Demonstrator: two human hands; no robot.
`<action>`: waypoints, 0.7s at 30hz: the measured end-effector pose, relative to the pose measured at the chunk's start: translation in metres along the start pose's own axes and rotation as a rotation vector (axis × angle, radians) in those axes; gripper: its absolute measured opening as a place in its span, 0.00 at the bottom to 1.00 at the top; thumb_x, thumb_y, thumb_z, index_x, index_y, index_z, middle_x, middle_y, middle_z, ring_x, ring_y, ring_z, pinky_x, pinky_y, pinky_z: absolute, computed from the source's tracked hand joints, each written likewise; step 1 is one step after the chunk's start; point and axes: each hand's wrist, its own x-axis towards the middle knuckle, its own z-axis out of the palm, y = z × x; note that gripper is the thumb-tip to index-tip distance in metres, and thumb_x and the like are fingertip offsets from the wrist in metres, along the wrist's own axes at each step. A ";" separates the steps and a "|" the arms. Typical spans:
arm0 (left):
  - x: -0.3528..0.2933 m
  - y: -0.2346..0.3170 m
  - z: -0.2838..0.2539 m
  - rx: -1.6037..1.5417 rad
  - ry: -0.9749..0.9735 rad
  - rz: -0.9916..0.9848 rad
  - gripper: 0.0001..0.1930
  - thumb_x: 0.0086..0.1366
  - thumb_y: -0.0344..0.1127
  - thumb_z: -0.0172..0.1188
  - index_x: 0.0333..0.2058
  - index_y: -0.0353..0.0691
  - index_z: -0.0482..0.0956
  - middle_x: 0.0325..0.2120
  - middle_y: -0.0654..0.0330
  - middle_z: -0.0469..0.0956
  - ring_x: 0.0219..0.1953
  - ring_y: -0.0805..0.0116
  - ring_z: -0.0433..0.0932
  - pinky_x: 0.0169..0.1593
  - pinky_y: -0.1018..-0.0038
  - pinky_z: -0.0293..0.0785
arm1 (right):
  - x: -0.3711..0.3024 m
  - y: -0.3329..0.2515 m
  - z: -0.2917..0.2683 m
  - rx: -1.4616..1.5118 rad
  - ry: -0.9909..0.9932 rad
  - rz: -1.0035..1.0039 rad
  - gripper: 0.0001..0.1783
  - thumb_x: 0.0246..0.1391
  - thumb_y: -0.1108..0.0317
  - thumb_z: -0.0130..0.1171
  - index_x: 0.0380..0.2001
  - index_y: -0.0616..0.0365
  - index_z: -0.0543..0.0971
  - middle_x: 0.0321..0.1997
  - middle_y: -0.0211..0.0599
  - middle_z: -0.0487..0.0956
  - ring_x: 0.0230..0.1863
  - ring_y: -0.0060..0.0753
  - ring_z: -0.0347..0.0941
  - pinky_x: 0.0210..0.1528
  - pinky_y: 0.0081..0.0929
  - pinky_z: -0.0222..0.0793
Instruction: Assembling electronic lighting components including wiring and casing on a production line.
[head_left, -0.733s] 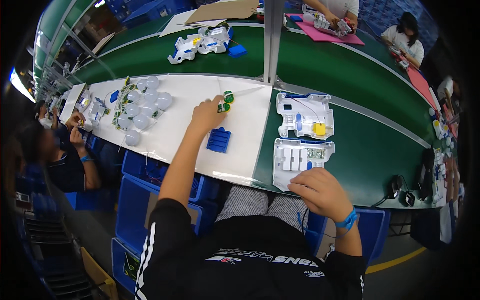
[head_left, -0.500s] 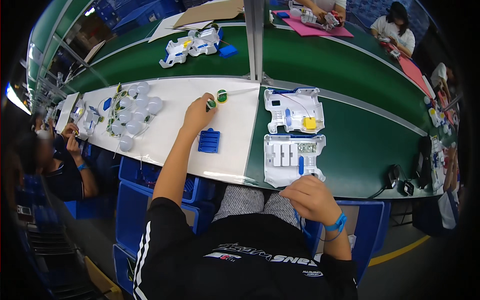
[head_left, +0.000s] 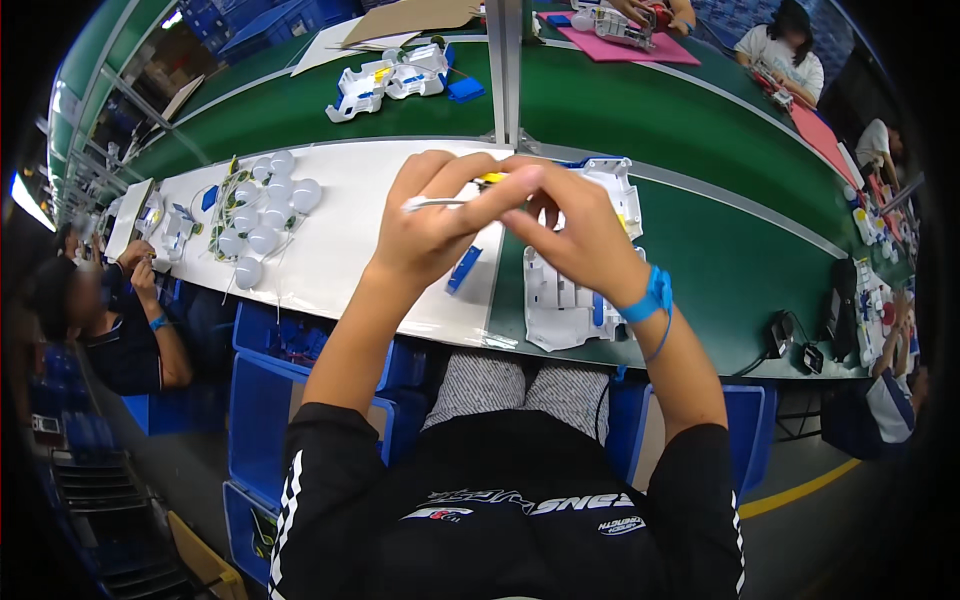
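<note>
My left hand [head_left: 430, 220] and my right hand [head_left: 590, 225] are raised together over the bench, fingers closed and meeting. Between the fingertips shows the yellow edge of a small round circuit board [head_left: 490, 179], mostly covered by the left fingers. A white wire [head_left: 430, 203] sticks out across the left hand. What the right fingers pinch is hidden. Below the hands, a blue battery holder [head_left: 465, 270] appears narrow and tilted; whether it rests on the white sheet or hangs, I cannot tell. Under the right hand lie a white plastic shell half [head_left: 560, 315] and another shell half [head_left: 612, 178], partly covered.
A heap of white bulbs [head_left: 275, 212] with wires lies on the white sheet [head_left: 360, 200] to the left. Across a metal post [head_left: 507, 80] are more white shells [head_left: 390, 82]. A person [head_left: 120, 320] works at the left. Black devices [head_left: 780, 335] lie far right.
My left hand has lifted the round circuit board off the white sheet and moved right. My right hand has risen from the lower shell to meet it. The battery holder has shifted right and tilted.
</note>
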 end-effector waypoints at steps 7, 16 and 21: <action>0.041 0.012 -0.001 -0.435 0.035 -0.103 0.35 0.48 0.26 0.77 0.57 0.52 0.80 0.55 0.51 0.77 0.46 0.55 0.81 0.48 0.65 0.79 | 0.025 0.007 -0.047 -0.246 0.178 -0.355 0.13 0.55 0.74 0.68 0.45 0.59 0.83 0.32 0.41 0.80 0.31 0.40 0.78 0.34 0.32 0.75; 0.087 -0.009 0.018 -0.778 -0.099 -0.542 0.19 0.74 0.45 0.56 0.57 0.42 0.74 0.44 0.55 0.81 0.46 0.67 0.80 0.51 0.70 0.74 | 0.056 0.029 -0.108 -0.345 0.148 -0.532 0.20 0.54 0.79 0.66 0.51 0.55 0.84 0.41 0.39 0.84 0.39 0.37 0.83 0.40 0.28 0.79; 0.096 -0.022 0.077 -0.730 -0.340 -0.558 0.22 0.71 0.43 0.64 0.57 0.37 0.75 0.44 0.58 0.80 0.43 0.74 0.79 0.47 0.77 0.76 | 0.055 0.063 -0.113 -0.386 0.107 -0.457 0.18 0.54 0.77 0.67 0.50 0.55 0.83 0.41 0.41 0.83 0.39 0.41 0.82 0.40 0.30 0.77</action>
